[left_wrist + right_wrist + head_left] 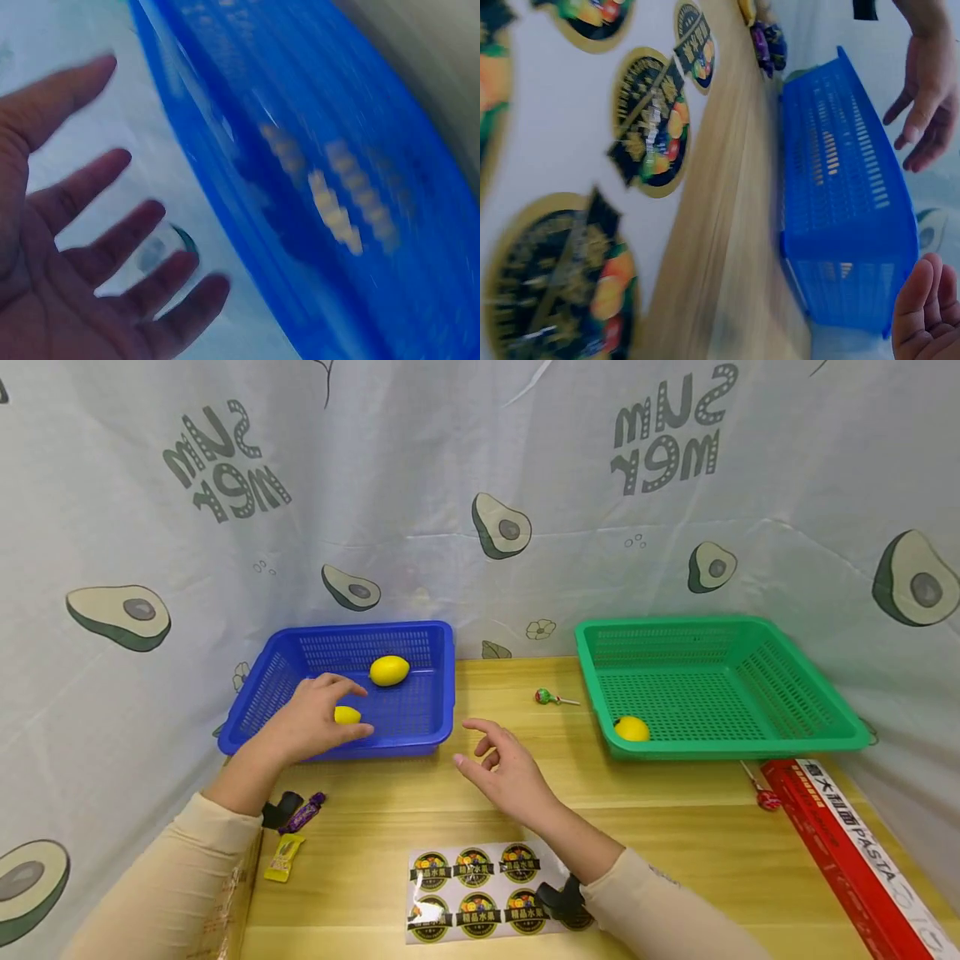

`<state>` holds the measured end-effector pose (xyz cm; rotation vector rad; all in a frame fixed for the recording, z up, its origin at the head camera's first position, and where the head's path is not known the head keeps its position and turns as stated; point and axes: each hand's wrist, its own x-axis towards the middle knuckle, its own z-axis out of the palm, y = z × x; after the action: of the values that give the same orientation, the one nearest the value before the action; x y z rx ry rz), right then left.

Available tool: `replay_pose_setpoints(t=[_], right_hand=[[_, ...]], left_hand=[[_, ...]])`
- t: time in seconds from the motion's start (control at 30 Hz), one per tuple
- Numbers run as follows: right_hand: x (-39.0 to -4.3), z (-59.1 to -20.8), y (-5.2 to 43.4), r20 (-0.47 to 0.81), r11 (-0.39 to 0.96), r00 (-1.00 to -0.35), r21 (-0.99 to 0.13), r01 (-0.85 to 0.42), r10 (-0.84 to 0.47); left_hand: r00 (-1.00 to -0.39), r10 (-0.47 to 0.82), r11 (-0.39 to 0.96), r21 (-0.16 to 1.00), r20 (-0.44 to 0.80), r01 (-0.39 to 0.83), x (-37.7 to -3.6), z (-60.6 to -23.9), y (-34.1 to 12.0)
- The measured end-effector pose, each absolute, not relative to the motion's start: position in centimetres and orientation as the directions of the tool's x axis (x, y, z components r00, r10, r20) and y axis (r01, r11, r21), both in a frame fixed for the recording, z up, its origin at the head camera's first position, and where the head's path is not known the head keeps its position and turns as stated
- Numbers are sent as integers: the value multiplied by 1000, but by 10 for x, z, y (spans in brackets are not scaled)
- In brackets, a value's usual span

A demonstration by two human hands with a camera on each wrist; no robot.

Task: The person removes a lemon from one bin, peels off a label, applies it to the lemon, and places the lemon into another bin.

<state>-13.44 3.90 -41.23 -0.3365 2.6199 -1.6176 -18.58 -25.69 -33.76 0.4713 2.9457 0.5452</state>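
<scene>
My left hand [309,717], fingers apart, is hovering at eleven o'clock near a lemon [347,715], probably firm, best gripped mid-body.

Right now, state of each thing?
Blue plastic basket: upright, two yellow lemons inside
Green plastic basket: upright, one lemon inside
Purple candy: wrapped
Yellow candy: wrapped
Round green-red lollipop: lying
Red lollipop: lying
White sticker sheet: flat
Long red pasta box: lying
Left hand: empty
Right hand: empty
</scene>
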Motion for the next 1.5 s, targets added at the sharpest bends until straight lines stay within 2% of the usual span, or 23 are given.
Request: replay_pose_setpoints(t=[0.23, 0.37, 0.53, 0.77, 1.5], right_hand=[[-172, -415, 7, 70, 512, -960, -834, -204, -270], [-187, -422, 1, 44, 532, -959, -824, -193, -280], [-192, -434, -2, 8, 488, -950, -857, -167, -311], [-192, -439, -2, 1, 438, -946, -886, -151, -324], [-191, -443, -2, -25, 433, -948, -893, -122, -317]], left_hand=[[-877, 369, 891, 384, -307, 241, -232, -337, -293], [-834, 378, 889, 408, -402, 206, -249, -345, -305], [-807, 348, 896, 423, -477, 137, -257, -353, -313], [-798, 358, 890, 436, -485, 134, -259, -364, -318], [-792, 402, 848, 512, -458, 135, -260, -381, -318]])
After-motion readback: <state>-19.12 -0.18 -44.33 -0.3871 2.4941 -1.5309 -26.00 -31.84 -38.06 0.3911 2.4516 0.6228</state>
